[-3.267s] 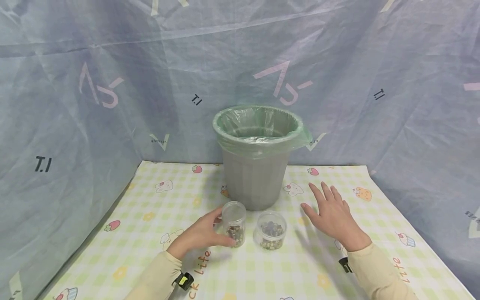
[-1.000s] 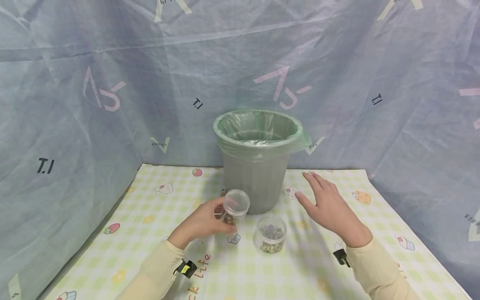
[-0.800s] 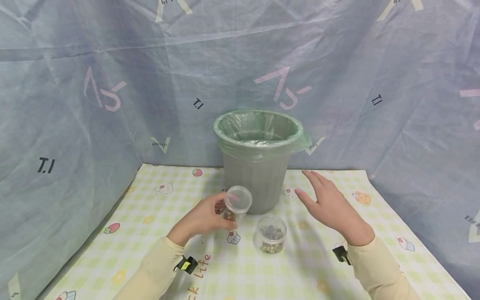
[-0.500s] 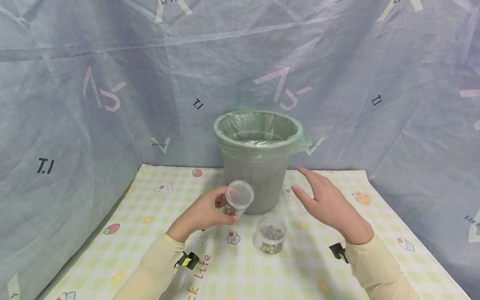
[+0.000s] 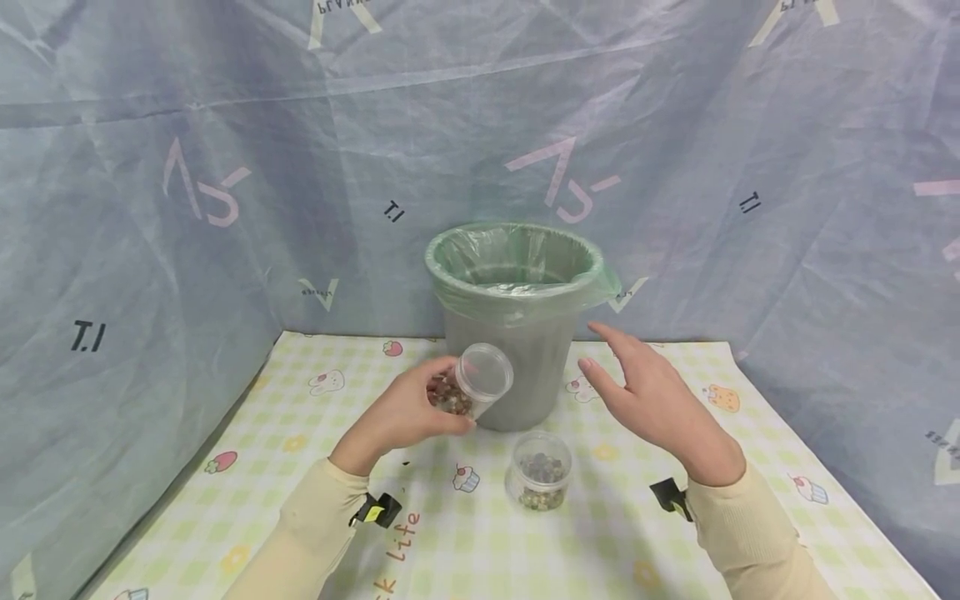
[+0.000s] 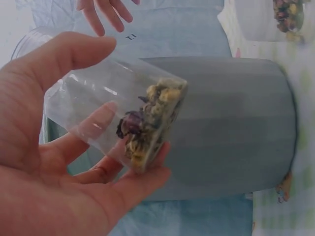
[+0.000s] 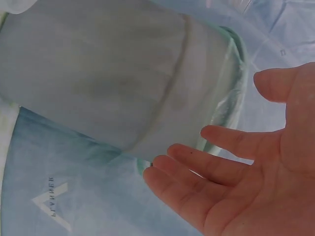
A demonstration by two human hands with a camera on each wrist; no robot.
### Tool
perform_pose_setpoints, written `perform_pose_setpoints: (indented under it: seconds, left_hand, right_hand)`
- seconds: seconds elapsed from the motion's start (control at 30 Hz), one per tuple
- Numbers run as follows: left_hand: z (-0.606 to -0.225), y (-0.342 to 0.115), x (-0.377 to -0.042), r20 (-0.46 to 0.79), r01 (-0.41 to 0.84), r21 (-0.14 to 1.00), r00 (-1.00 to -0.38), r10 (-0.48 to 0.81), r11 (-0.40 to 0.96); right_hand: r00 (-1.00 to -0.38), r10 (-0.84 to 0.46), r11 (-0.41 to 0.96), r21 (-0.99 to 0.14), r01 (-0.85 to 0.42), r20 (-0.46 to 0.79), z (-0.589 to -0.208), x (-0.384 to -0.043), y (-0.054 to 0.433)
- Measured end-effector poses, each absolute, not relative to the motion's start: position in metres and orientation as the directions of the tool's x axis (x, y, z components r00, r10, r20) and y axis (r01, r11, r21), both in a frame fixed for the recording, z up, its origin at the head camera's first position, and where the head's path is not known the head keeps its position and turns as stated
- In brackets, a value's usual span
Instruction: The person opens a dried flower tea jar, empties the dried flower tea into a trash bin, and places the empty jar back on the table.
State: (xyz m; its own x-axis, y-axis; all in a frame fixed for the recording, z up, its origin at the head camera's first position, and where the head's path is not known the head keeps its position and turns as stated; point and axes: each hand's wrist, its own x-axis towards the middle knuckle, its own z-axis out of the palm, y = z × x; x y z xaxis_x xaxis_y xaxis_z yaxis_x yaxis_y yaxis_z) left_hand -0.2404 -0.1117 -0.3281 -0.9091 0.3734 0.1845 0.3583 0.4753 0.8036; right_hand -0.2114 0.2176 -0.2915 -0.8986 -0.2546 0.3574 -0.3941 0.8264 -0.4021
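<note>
My left hand [image 5: 405, 410] grips a tall clear plastic jar [image 5: 486, 375], thumb on one side and fingers around the other. The jar is raised off the table and leans to the right, in front of the bin. In the left wrist view, dried flower buds [image 6: 152, 115], yellowish and dark purple, lie at its bottom end. A shorter, wider clear jar [image 5: 542, 454] with a similar dried mix stands upright on the table. My right hand [image 5: 656, 404] hovers to the right of the bin with spread fingers, holding nothing; its palm shows in the right wrist view.
Behind the jars stands a grey bin [image 5: 525, 358] with a green plastic liner [image 5: 510, 300] folded over its rim. A checked cloth [image 5: 300, 492] with cartoon prints covers the table. Blue-grey fabric [image 5: 337, 167] hangs at the back and both sides.
My left hand has lifted the tall jar from the table, carrying it up and tipping it rightward. My right hand has shifted slightly left and up. The short jar stays in place.
</note>
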Motion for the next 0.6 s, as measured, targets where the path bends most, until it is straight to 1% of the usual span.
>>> perform_pose_setpoints:
  seconds: [0.33, 0.6]
  left_hand:
    - [-0.323, -0.109, -0.239, 0.235, 0.422, 0.795, -0.876, 0.421, 0.436]
    - [-0.313, -0.107, -0.239, 0.249, 0.440, 0.784, -0.869, 0.428, 0.437]
  right_hand:
    - [-0.878, -0.256, 0.793, -0.431, -0.430, 0.404, -0.282, -0.205, 0.213]
    - [-0.857, -0.269, 0.764, -0.444, -0.468, 0.441, -0.276, -0.205, 0.206]
